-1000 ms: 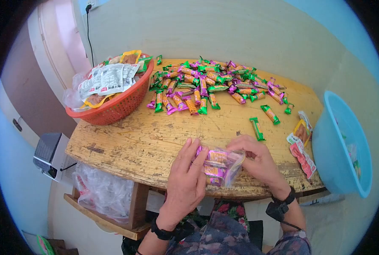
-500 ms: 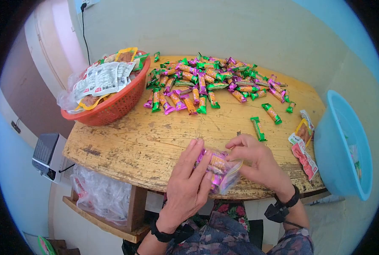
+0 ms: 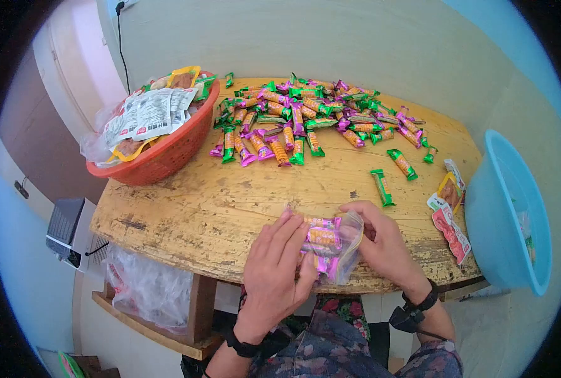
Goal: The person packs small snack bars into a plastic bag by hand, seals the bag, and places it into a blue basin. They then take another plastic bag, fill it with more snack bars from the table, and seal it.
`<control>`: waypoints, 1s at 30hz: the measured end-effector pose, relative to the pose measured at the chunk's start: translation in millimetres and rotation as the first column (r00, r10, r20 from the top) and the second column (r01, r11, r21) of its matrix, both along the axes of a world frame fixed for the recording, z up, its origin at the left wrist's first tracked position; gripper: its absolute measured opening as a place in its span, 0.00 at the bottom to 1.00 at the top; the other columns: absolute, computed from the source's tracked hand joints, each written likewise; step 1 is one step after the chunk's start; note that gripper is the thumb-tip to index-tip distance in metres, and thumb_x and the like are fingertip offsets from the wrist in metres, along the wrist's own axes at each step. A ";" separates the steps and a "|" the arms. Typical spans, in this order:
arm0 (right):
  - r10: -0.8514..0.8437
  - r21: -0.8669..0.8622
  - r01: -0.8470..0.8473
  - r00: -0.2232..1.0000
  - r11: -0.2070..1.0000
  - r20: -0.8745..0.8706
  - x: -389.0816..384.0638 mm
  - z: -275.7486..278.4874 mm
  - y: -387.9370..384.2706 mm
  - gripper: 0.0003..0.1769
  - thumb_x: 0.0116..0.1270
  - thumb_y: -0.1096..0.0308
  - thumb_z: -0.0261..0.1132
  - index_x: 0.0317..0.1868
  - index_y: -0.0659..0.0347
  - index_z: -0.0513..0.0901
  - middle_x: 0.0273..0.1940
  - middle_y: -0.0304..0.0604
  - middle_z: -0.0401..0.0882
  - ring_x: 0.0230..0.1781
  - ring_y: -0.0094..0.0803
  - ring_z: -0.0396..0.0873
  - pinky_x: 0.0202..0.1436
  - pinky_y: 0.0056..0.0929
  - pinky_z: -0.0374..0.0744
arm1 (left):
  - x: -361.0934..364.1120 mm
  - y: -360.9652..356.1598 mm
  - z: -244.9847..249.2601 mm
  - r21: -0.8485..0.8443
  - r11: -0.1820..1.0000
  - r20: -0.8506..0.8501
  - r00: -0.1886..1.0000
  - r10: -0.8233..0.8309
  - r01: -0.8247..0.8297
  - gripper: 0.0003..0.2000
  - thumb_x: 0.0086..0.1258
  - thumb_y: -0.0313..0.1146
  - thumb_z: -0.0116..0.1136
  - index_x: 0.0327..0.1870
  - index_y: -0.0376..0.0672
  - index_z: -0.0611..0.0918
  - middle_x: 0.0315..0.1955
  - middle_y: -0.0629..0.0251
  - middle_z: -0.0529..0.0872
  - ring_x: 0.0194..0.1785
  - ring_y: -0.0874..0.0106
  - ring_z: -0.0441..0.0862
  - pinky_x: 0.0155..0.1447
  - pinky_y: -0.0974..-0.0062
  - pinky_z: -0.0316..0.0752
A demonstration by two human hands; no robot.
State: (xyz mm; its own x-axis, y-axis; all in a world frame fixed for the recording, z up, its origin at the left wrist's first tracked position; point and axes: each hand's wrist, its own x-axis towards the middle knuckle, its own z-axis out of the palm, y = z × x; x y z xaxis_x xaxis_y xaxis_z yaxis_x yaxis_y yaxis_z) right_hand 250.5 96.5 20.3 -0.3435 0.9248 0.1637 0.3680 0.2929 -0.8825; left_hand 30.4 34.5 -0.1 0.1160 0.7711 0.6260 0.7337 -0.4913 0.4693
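A clear plastic bag [image 3: 351, 242] with several purple-and-orange wrapped snack bars inside lies at the table's near edge. My left hand [image 3: 275, 268] holds its left end, the long fingers stretched over that end and the thumb on the near side. At the bag's right, loose end, my right hand [image 3: 387, 249] has its bent fingers and thumb closed on the plastic edge; the fingertips are partly hidden. Beyond the hands, a green-wrapped snack bar [image 3: 382, 188] lies alone, with another green-ended bar [image 3: 402, 164] farther back.
A pile of green and purple snack bars [image 3: 306, 116] covers the back of the wooden table [image 3: 186, 214]. An orange basket [image 3: 167, 160] of food packets stands left, a blue basin [image 3: 504, 233] right. Flat pouches [image 3: 450, 233] lie beside the basin. Plastic bags [image 3: 148, 290] fill a shelf below.
My right hand has shifted slightly right and spread the bag's end outward. More of the wrapped bars now shows between my hands. The view has moved slightly.
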 end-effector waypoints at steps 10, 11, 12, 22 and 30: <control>0.017 -0.256 -0.095 0.956 0.962 -0.292 3.3 50.6 -12.6 0.21 0.79 0.77 0.58 0.70 0.63 0.74 0.37 0.44 0.87 0.22 0.26 0.84 0.22 0.21 0.78 | -14.8 -10.7 2.9 0.062 0.984 0.023 0.985 -0.169 0.168 0.44 0.66 0.46 0.76 0.80 0.36 0.68 0.75 0.47 0.75 0.80 0.44 0.69 0.82 0.46 0.64; 0.024 -0.265 -0.120 0.940 0.957 -0.340 2.1 54.0 -14.1 0.20 0.80 0.76 0.57 0.70 0.64 0.74 0.38 0.45 0.87 0.22 0.28 0.85 0.23 0.22 0.79 | -16.5 -13.6 6.5 0.073 0.976 0.015 0.979 -0.205 0.203 0.47 0.65 0.48 0.77 0.82 0.36 0.66 0.77 0.47 0.74 0.81 0.44 0.68 0.83 0.46 0.62; 0.034 -0.279 -0.152 0.921 0.948 -0.389 1.3 56.2 -14.7 0.20 0.80 0.75 0.57 0.69 0.65 0.74 0.38 0.46 0.87 0.23 0.29 0.85 0.23 0.23 0.80 | -15.5 -14.3 5.9 0.106 0.971 0.039 0.975 -0.218 0.213 0.49 0.63 0.48 0.79 0.82 0.36 0.65 0.77 0.46 0.73 0.81 0.44 0.67 0.84 0.45 0.61; 0.078 -0.144 -0.202 0.800 0.969 -0.595 -14.5 78.7 -16.4 0.18 0.80 0.71 0.63 0.66 0.68 0.76 0.41 0.46 0.87 0.28 0.30 0.88 0.27 0.25 0.83 | -2.2 -2.3 29.1 -0.061 0.933 0.674 0.704 -0.224 0.355 0.50 0.64 0.22 0.76 0.86 0.34 0.56 0.67 0.49 0.82 0.68 0.61 0.83 0.70 0.63 0.80; 0.100 -0.069 -0.115 0.976 0.991 -0.194 21.1 46.1 14.4 0.34 0.66 0.65 0.81 0.69 0.63 0.77 0.39 0.33 0.84 0.31 0.15 0.78 0.35 0.16 0.75 | -6.8 22.4 4.4 -0.178 0.790 0.835 0.515 -0.195 0.587 0.38 0.67 0.23 0.76 0.78 0.33 0.68 0.65 0.55 0.83 0.64 0.68 0.85 0.68 0.68 0.82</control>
